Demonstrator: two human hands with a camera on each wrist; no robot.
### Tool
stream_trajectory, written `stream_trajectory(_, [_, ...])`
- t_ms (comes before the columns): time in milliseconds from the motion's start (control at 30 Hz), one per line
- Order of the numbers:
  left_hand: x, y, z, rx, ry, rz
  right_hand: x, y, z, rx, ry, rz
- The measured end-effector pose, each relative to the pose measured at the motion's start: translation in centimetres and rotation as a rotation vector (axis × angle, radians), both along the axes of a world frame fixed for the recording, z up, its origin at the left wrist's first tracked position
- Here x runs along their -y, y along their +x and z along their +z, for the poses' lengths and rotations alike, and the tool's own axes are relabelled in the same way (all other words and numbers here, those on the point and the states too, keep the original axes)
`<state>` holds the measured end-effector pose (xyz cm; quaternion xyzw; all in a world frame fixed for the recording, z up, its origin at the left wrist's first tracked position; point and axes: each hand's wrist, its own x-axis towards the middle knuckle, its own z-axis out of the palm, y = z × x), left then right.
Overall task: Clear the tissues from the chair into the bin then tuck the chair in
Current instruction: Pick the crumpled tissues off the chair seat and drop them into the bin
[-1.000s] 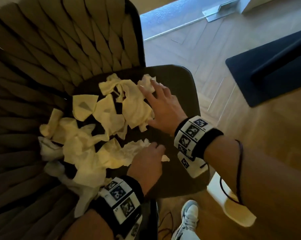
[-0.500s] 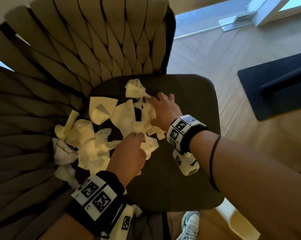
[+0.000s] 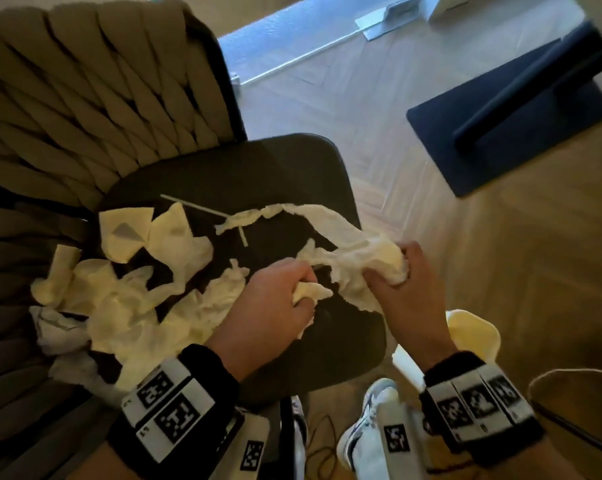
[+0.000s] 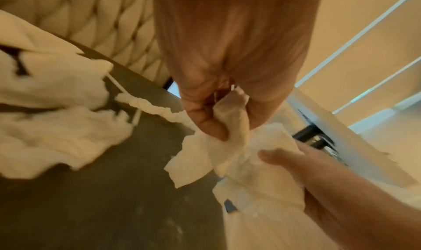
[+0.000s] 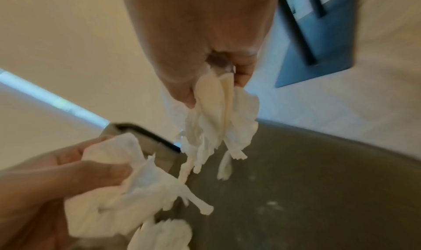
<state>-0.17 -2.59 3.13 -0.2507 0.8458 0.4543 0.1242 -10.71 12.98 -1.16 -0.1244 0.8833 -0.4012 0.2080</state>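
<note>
Both hands grip crumpled tissues above the dark chair seat (image 3: 195,174): left hand (image 3: 268,303) fisted on one, right hand (image 3: 410,282) clutching a bunch; loose tissues (image 3: 119,289) litter the seat's left

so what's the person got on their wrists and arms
Both forearms are bare, with no sleeves. The left hand and right hand each have a black wristband carrying white blocks printed with black square markers. No rings show.

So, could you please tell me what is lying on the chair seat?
Loose tissues cover the chair seat's left side, with thin white sticks; anything beneath them is hidden.
</note>
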Motion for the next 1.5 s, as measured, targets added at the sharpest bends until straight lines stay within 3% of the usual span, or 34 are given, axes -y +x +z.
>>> stream_trajectory(167, [-8.9,-4.2,0.6,-0.085,0.165,-0.207,-12.7,0.8,-0.2,0.044,0.008,-0.296])
stream_trajectory(333, [-20.5,-8.2,-1.1,-0.054,0.307,-0.422,-25.0,2.1,-2.1,0.061,0.083,-0.546])
stream_trajectory(467, [-28.5,-10.2,-3.5,0.016,0.416,-0.485,-32.0,3.1,-6.0,0.082,0.182,-0.653])
stream_trajectory(500, [-32.9,-11.5,-5.0,0.069,0.427,-0.523,-35.4,3.2,-8.1,0.129,0.200,-0.708])
stream_trajectory(600, [-33.9,-11.7,-8.2,0.098,0.411,-0.453,-35.0,2.9,-11.8,0.206,0.258,-0.685])
stream_trajectory(800, [-39.1,-11.5,-19.6,0.197,0.155,-0.431,-36.6,2.3,-21.9,0.439,0.196,-0.711])
stream_trajectory(933, [-40.7,-10.7,-25.2,0.216,0.016,-0.413,-36.8,1.2,-24.3,0.585,0.003,-0.755])
stream_trajectory(1033, [-41.6,-10.1,-27.2,0.376,0.058,-0.509,-37.3,1.0,-24.4,0.580,0.011,-0.715])
stream_trajectory(1133, [-41.7,-9.5,-27.3,0.511,0.015,-0.659,-38.0,1.2,-23.5,0.527,0.098,-0.696])
stream_trajectory(1333, [-37.6,-9.0,-23.1,0.527,-0.111,-0.657,-36.1,1.3,-19.4,0.445,0.147,-0.520])
stream_trajectory(1500, [-30.7,-9.3,-15.4,0.473,-0.108,-0.422,-28.8,0.5,-15.0,0.395,0.060,-0.197])
